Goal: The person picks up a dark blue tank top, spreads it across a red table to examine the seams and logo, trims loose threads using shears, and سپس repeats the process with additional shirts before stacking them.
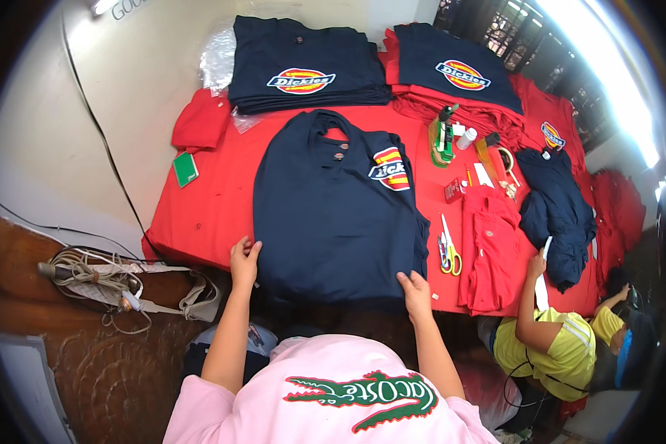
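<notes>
A navy blue shirt (325,229) with a collarless V-neck look and a coloured printed patch lies spread on the red-covered table in front of me. Its lower edge hangs at the table's near side. My left hand (244,263) is at the shirt's lower left edge, fingers slightly curled and apart, with no cloth visible in them. At the lower right corner, my right hand (416,293) pinches the navy cloth, thumb on top and the other fingers partly hidden.
Folded navy shirts (303,59) and a navy-and-red stack (459,66) stand at the back. Yellow-handled scissors (449,251), a green tape dispenser (442,140) and a folded red garment (490,244) lie right. A person in yellow (547,348) handles a dark garment (557,214). Coiled cable (89,270) hangs left.
</notes>
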Demonstrator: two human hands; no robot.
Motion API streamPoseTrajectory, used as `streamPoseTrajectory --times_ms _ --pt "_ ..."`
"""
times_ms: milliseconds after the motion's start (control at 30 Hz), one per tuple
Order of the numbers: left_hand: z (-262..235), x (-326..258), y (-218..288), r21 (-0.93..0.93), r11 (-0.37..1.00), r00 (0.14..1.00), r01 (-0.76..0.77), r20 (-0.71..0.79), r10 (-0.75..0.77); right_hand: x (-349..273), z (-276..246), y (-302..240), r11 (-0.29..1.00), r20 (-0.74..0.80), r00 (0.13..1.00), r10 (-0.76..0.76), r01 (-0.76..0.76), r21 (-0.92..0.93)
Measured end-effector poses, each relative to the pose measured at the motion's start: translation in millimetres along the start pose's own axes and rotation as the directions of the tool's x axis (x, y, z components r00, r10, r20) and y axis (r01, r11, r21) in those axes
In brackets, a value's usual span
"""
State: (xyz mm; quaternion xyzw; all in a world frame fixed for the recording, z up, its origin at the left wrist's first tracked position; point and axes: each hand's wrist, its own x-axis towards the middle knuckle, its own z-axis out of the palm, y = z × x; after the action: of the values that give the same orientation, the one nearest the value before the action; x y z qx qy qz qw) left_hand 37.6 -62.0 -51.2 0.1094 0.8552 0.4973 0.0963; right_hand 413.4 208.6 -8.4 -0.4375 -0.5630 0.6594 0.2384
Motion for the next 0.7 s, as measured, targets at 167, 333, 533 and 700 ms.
streamPoseTrajectory --times_ms 167,333,533,700 --pt "15 37 -6 -0.230 0.969 0.995 0.091 0.071 -0.077 -20 -16 -49 0.970 0.013 0.996 0.088 -0.088 0.226" --pt "23 33 36 -0.561 0.822 0.993 0.100 0.113 -0.043 -24 -48 -3 0.984 -0.038 0.983 0.180 -0.180 0.006" --pt "20 14 40 -0.752 0.509 0.906 0.419 0.378 -0.189 -19 -25 10 0.901 -0.073 0.990 0.120 -0.139 -0.411" --pt "-8 11 60 -0.707 0.499 0.839 0.501 0.539 -0.078 -19 -34 5 0.952 -0.097 0.986 0.137 -0.158 -0.263"
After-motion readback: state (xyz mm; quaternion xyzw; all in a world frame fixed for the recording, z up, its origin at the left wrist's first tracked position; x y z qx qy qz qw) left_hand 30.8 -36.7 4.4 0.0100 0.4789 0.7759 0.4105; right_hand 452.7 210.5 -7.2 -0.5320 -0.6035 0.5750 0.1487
